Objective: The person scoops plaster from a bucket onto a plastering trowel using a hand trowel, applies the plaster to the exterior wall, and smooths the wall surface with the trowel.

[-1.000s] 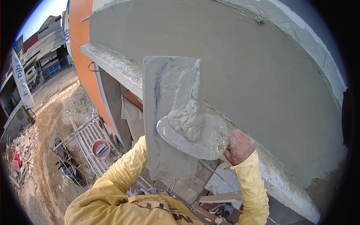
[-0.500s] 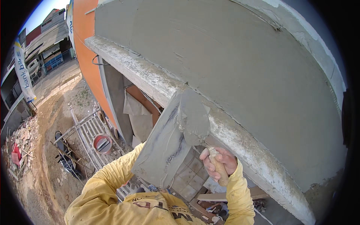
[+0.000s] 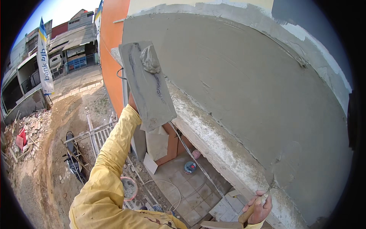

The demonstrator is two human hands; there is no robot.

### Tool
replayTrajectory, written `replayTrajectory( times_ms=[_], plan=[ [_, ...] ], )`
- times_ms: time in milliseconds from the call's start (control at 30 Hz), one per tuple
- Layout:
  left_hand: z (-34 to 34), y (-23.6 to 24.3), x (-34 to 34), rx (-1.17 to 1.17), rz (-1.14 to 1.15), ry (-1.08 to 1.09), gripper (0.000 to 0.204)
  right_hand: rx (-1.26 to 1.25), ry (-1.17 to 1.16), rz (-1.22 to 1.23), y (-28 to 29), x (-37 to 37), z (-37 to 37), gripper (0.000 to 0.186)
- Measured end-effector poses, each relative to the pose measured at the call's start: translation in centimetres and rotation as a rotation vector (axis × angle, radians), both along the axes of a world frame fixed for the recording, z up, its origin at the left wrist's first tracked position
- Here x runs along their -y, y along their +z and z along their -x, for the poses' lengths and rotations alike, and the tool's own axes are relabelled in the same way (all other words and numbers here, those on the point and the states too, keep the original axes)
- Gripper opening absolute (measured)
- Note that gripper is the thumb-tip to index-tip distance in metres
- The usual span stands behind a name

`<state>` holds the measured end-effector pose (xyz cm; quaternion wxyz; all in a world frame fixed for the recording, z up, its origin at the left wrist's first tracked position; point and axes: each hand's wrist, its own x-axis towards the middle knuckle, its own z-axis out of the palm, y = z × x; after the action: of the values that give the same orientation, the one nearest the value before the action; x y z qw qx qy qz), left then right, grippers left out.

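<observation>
My left hand (image 3: 132, 101), largely hidden behind a grey rectangular mortar hawk (image 3: 149, 89), holds it up near the left end of the ledge. A lump of wet mortar (image 3: 150, 60) sits on the hawk's upper part. Lower right, my right hand (image 3: 264, 208) is closed round the wooden handle of a trowel (image 3: 248, 213). The trowel's blade is hard to tell from the grey mortar around it, by a fresh smear on the plastered wall (image 3: 228, 84), just above the ledge.
A rough concrete ledge (image 3: 213, 141) slants down to the right beneath the plaster. Far below are a tiled floor (image 3: 194, 198), a mortar bucket (image 3: 129, 188), a bamboo frame (image 3: 100, 133) and a motorbike (image 3: 74, 160). An orange wall (image 3: 111, 49) stands left.
The hawk has moved up and left, away from my right hand, and carries a smaller lump. My right hand has gone down and right with the trowel to the wall.
</observation>
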<state>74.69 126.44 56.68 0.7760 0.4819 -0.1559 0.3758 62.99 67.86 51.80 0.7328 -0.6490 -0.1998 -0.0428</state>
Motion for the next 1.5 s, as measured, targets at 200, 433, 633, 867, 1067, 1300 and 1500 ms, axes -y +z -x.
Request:
replayTrajectory(
  times_ms=[200,433,633,867,1067,1300,1500],
  plan=[
    [-7.1,9.6,-5.3,-0.233,0.160,0.150,0.042,0.169,-0.558,0.032,-1.3,-0.8,-2.2,0.028],
    [-14.3,11.0,-11.2,-0.353,-0.029,0.237,0.045,0.110,-0.871,0.126,0.3,-4.1,-1.9,0.038],
    [-19.0,12.7,-12.8,-0.408,-0.146,0.365,0.047,0.099,-0.856,0.092,-0.4,-1.1,-1.6,0.049],
    [-21.2,13.2,-16.0,-0.364,-0.340,0.811,0.052,-0.038,-0.786,0.014,-1.8,0.4,-2.5,0.051],
    [-22.7,14.1,-12.9,-0.353,-0.317,0.734,0.053,-0.128,-0.777,-0.067,-2.8,5.6,-1.6,0.049],
    [-19.1,16.4,-7.8,-0.325,-0.381,0.618,0.046,0.108,-0.918,0.057,0.1,-3.1,-2.8,0.045],
    [-16.1,16.0,0.7,-0.318,-0.442,0.578,0.046,0.275,-0.879,0.039,0.1,-4.0,-2.4,0.046]
  ],
)
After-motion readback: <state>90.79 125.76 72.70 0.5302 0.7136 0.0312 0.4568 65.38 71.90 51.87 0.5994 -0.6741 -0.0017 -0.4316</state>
